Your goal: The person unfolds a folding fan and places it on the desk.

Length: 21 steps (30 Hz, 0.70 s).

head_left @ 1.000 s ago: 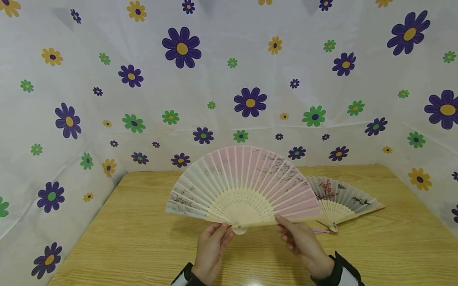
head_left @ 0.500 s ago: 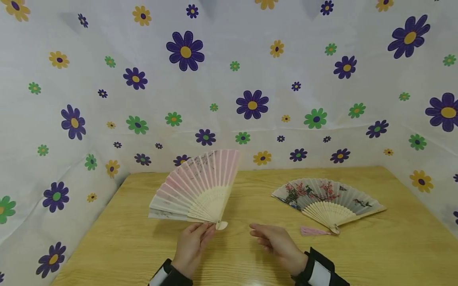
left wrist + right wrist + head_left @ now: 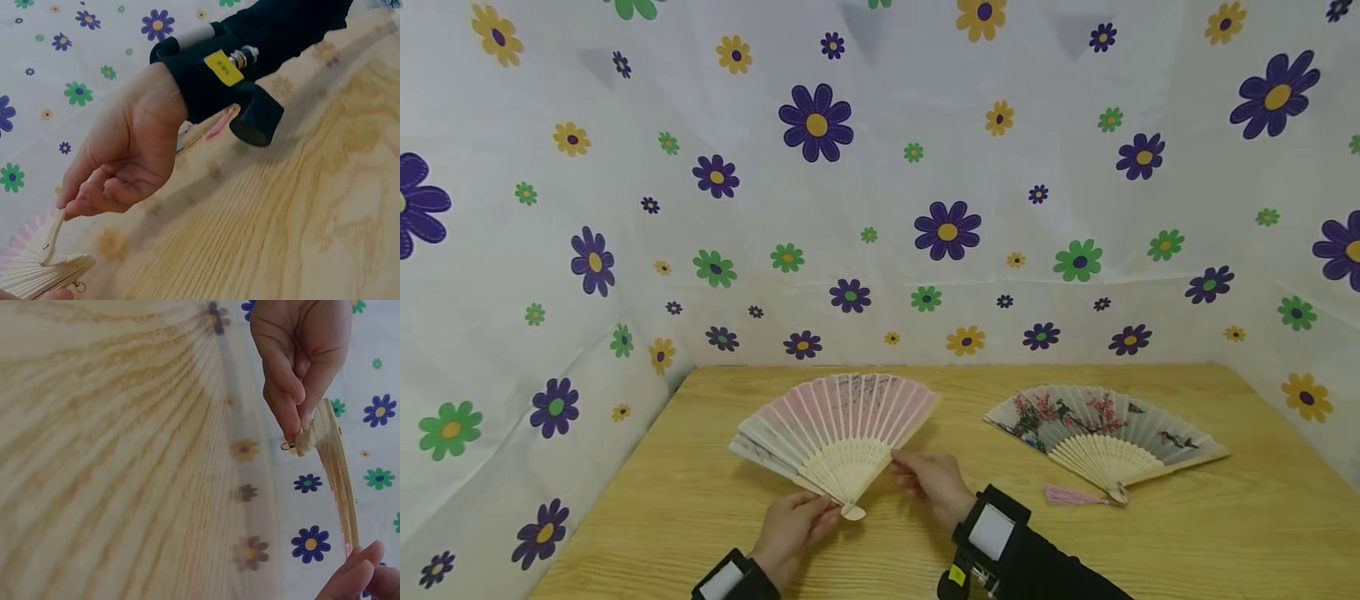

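A pink-and-white folding fan (image 3: 850,417), partly spread and with pale slotted ribs, is held up over the table in the head view. My left hand (image 3: 797,525) pinches it at the lower left, close to the pivot. At the fan's right outer stick, my right hand (image 3: 932,483) grips with thumb and fingers. The left wrist view shows the right hand (image 3: 125,144) on the end stick. Seen edge-on in the right wrist view, the fan (image 3: 337,481) runs between the left hand (image 3: 300,356) and right fingertips (image 3: 359,575).
A second spread folding fan (image 3: 1105,425), grey-white with red blossoms and birds, lies on the wooden table (image 3: 1150,550) at the right. Its pink tassel (image 3: 1075,497) lies beside the pivot. A white flower-patterned cloth (image 3: 880,183) hangs behind and along the sides.
The pink fan has been folded from a wide half circle to a narrower spread and lowered leftward. My right hand let go of its edge, then took hold of the right outer stick again.
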Each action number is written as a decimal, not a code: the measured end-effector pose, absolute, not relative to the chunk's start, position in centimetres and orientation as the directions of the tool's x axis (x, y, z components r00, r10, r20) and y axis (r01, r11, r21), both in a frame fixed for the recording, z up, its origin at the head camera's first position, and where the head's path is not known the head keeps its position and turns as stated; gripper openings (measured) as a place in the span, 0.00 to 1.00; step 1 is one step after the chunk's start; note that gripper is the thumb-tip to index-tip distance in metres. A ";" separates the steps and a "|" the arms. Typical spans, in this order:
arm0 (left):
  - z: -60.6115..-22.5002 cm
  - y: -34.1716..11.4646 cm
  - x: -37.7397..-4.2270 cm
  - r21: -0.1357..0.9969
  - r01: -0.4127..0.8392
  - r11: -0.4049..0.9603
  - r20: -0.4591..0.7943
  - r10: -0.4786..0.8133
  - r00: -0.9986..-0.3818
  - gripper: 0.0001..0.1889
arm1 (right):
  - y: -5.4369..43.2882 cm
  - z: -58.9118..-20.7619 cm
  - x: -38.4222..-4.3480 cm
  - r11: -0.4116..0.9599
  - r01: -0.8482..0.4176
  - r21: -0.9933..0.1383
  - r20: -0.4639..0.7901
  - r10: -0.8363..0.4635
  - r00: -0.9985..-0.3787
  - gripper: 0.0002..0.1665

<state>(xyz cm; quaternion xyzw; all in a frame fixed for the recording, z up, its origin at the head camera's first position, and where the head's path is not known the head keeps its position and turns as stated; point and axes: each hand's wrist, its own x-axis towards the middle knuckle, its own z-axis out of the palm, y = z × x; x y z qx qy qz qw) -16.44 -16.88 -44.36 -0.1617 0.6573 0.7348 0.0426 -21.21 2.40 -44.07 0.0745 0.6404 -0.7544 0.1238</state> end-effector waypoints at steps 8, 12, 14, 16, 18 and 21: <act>-44.7 -17.2 -18.7 0.943 -0.303 -0.140 -0.325 -0.175 -0.929 0.13 | 2.4 -44.7 -22.3 -0.162 0.316 -0.935 -0.315 -0.032 -0.948 0.11; -45.0 -17.8 -18.5 0.932 -0.357 -0.063 -0.363 -0.167 -0.917 0.15 | 3.5 -45.0 -21.9 -0.095 0.367 -0.925 -0.357 -0.105 -0.928 0.14; -45.1 -18.5 -18.1 0.921 -0.389 0.003 -0.384 -0.162 -0.909 0.16 | 4.7 -44.8 -21.5 -0.019 0.386 -0.922 -0.376 -0.185 -0.908 0.17; -44.9 -19.5 -17.8 0.908 -0.412 0.075 -0.397 -0.156 -0.904 0.17 | 6.4 -44.4 -21.1 0.076 0.361 -0.930 -0.367 -0.270 -0.890 0.21; -44.3 -20.8 -17.6 0.896 -0.400 0.194 -0.385 -0.112 -0.916 0.17 | 8.5 -43.6 -20.9 0.186 0.266 -0.946 -0.317 -0.352 -0.880 0.23; -42.9 -22.8 -17.8 0.844 -0.218 0.490 -0.253 0.006 -0.967 0.16 | 12.0 -42.1 -21.1 0.417 -0.049 -0.908 -0.145 -0.422 -0.895 0.23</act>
